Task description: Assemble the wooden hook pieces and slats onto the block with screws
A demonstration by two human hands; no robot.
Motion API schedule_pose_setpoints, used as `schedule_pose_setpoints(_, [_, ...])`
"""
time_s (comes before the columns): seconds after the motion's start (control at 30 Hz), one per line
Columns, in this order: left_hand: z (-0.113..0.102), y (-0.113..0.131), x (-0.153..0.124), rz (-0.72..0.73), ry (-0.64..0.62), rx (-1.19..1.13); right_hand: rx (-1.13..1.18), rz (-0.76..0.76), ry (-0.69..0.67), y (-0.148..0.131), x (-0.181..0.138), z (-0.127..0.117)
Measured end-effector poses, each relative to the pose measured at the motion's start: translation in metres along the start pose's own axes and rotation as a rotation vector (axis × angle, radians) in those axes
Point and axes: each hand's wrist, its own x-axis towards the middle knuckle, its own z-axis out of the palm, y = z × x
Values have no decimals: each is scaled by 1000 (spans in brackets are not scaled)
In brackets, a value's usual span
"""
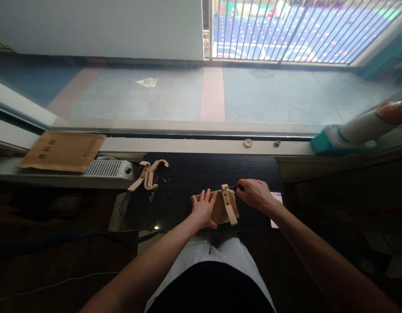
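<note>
View from above of a person seated at a small black wood-grain table [194, 174] set against a window sill. The left hand [204, 208] lies flat, palm down, on the left part of a brown rectangular wooden board [220, 213] that rests near the front edge of the table; its fingers are extended and slightly spread, pressing on the board. A pale wooden strip [229, 205] lies across the board, running from its far edge toward its near right corner. The right hand [255, 193] is just to the right of the strip's far end, its fingers curled closed around a thin dark tool [235, 188] whose tip points at that end of the strip; the exact pinch of the fingertips cannot be told. Partly hidden beneath the right wrist, a white phone-like object [275, 211] lies at the table's right edge. On the far left part of the table lie two curved pale wooden pieces [149, 173], side by side, with a scatter of small nails [153, 194] just in front of them. Left of the table, a flat brown cardboard envelope [62, 151] rests on a white ribbed heater [106, 168]. Beyond the glass, a metal railing [299, 30] borders a paved floor.
</note>
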Motion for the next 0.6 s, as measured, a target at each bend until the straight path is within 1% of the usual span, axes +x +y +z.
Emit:
schedule_pose_setpoints(0.1, [3, 3, -2, -15, 6, 21, -31, -96, 35, -7, -3, -3])
schedule_pose_setpoints(0.27, [4, 5, 0, -25, 16, -14, -147, -236, -44, -12, 3, 9])
schedule_pose_setpoints(0.37, [4, 4, 1, -23, 9, -11, -192, -277, -58, -10, 10, 14])
schedule_pose_setpoints(0.6, [4, 4, 1, -24, -1, 1, -210, -329, -55, -8, 15, 14])
